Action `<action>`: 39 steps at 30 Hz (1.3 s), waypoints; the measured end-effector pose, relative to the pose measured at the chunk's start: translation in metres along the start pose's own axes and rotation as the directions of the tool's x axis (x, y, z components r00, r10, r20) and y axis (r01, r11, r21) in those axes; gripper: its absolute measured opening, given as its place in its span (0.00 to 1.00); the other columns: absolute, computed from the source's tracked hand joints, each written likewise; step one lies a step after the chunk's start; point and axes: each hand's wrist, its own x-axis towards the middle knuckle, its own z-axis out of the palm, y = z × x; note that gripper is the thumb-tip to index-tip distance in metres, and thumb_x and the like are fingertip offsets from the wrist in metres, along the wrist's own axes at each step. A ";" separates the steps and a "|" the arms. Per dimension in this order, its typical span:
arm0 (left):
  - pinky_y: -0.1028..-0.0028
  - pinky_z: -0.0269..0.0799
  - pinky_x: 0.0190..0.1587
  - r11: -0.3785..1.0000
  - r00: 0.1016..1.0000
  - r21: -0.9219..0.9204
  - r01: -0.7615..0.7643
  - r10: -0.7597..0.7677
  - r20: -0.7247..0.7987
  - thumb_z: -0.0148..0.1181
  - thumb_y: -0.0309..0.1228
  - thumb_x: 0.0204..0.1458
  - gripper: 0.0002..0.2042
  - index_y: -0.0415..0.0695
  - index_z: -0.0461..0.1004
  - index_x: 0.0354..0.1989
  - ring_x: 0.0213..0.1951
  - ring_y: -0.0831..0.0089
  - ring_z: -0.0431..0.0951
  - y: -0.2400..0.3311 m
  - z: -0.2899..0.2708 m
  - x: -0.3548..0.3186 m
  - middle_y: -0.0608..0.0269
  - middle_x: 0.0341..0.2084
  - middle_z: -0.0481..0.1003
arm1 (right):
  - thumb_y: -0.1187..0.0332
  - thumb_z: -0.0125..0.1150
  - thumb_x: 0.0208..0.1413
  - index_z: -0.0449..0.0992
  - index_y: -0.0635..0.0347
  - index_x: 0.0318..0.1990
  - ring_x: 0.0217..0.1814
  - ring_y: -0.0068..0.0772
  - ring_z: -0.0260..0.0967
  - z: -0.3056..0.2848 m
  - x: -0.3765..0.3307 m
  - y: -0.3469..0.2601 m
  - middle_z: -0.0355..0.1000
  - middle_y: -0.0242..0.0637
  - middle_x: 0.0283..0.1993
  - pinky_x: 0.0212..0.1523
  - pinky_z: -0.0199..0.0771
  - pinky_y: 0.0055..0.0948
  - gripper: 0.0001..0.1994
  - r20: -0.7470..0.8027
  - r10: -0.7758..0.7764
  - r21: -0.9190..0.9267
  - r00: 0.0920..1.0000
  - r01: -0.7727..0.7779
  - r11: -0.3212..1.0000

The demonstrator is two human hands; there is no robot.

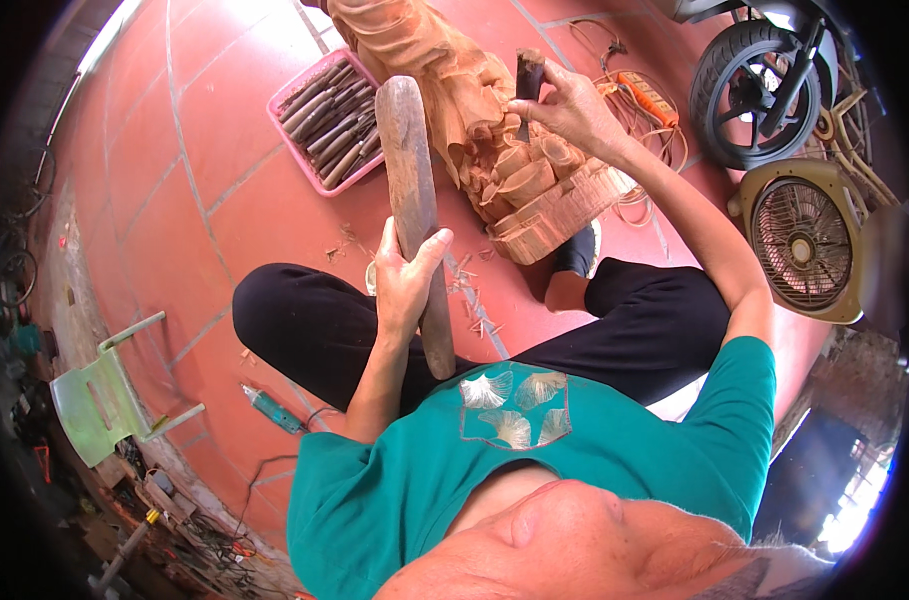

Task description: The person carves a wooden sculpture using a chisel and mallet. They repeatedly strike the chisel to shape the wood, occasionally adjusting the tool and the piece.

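My left hand (406, 278) is wrapped round a long, worn wooden mallet (406, 150), a flat club held upright with its wide end away from me. In my right hand (574, 112) is a chisel (529, 75) with a dark handle and a frayed top. Its blade points down at the carved wooden sculpture (534, 185), close to the rounded shapes near the base; my fingers partly cover the tool, and I cannot tell whether its edge touches the wood. The mallet is apart from the chisel, to its left.
A pink basket (331, 188) full of chisels stands left of the sculpture. Wood chips (471, 298) litter the tiles. An orange power strip (647, 98) with cords, a fan (801, 245) and a motorcycle wheel (742, 95) are right. A green power tool (274, 410) lies left.
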 end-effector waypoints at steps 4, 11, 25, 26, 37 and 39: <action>0.76 0.71 0.37 0.996 1.000 0.084 -0.006 0.008 -0.025 0.66 0.34 0.58 0.14 0.39 0.72 0.45 0.32 0.81 0.72 -0.002 -0.001 0.001 0.68 0.31 0.74 | 0.57 0.73 0.54 0.72 0.56 0.51 0.29 0.36 0.76 0.003 -0.004 0.006 0.76 0.38 0.31 0.33 0.75 0.37 0.22 -0.037 -0.109 -0.094 0.993 0.105 0.990; 0.78 0.68 0.36 0.999 0.998 0.001 0.054 -0.054 -0.008 0.66 0.33 0.58 0.13 0.40 0.72 0.45 0.32 0.81 0.70 -0.004 -0.002 -0.001 0.69 0.32 0.74 | 0.53 0.73 0.54 0.73 0.55 0.45 0.29 0.35 0.74 0.000 -0.015 0.005 0.75 0.37 0.29 0.33 0.74 0.36 0.21 -0.045 -0.104 -0.147 0.994 0.096 0.984; 0.78 0.68 0.39 0.998 1.000 0.067 0.021 -0.022 0.005 0.66 0.32 0.58 0.13 0.40 0.72 0.46 0.34 0.82 0.69 -0.006 -0.002 -0.005 0.70 0.32 0.72 | 0.57 0.71 0.54 0.76 0.62 0.41 0.34 0.41 0.75 -0.005 -0.028 0.019 0.76 0.44 0.31 0.37 0.73 0.40 0.18 0.047 -0.065 0.021 0.997 0.064 0.998; 0.78 0.68 0.39 0.996 1.000 0.087 0.020 -0.021 0.010 0.66 0.32 0.58 0.13 0.40 0.71 0.46 0.34 0.82 0.70 -0.003 -0.004 -0.006 0.70 0.32 0.72 | 0.56 0.70 0.53 0.77 0.62 0.43 0.36 0.48 0.76 -0.008 -0.027 0.018 0.76 0.48 0.32 0.39 0.74 0.43 0.19 0.073 -0.063 -0.010 0.995 0.064 0.998; 0.79 0.69 0.30 0.805 0.885 0.401 -0.438 0.307 0.350 0.65 0.31 0.57 0.21 0.37 0.70 0.56 0.28 0.83 0.72 0.096 0.008 0.009 0.69 0.30 0.74 | 0.63 0.72 0.54 0.72 0.62 0.39 0.35 0.40 0.72 -0.010 -0.039 0.030 0.72 0.41 0.33 0.38 0.73 0.37 0.15 0.115 -0.221 0.111 0.968 0.209 0.972; 0.73 0.72 0.43 0.778 0.853 0.388 -0.494 0.345 0.393 0.68 0.34 0.55 0.22 0.36 0.70 0.55 0.37 0.76 0.76 0.126 0.023 0.009 0.61 0.36 0.78 | 0.63 0.72 0.54 0.72 0.61 0.39 0.34 0.40 0.71 -0.007 -0.039 0.041 0.72 0.40 0.33 0.38 0.73 0.37 0.15 0.121 -0.215 0.174 0.969 0.193 0.966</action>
